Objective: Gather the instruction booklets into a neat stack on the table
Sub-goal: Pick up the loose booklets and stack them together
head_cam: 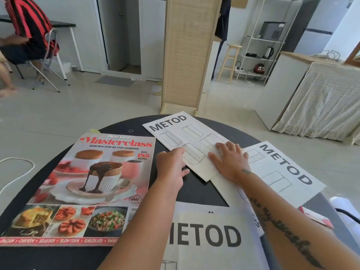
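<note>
Three white METOD booklets lie on a round black table. The far booklet sits at the table's back, angled. Its lower right part overlaps a second booklet at the right, which is turned sideways. A third booklet lies at the near edge, under my forearms. My left hand touches the far booklet's left edge with its fingertips, fingers loosely curled. Flat on that same booklet's lower right part rests my right hand, fingers spread.
A Masterclass cookbook magazine covers the table's left half. A red and white card pokes out at the right edge. Beyond the table stand a woven screen panel, a cloth-covered counter, and a person seated on a chair at far left.
</note>
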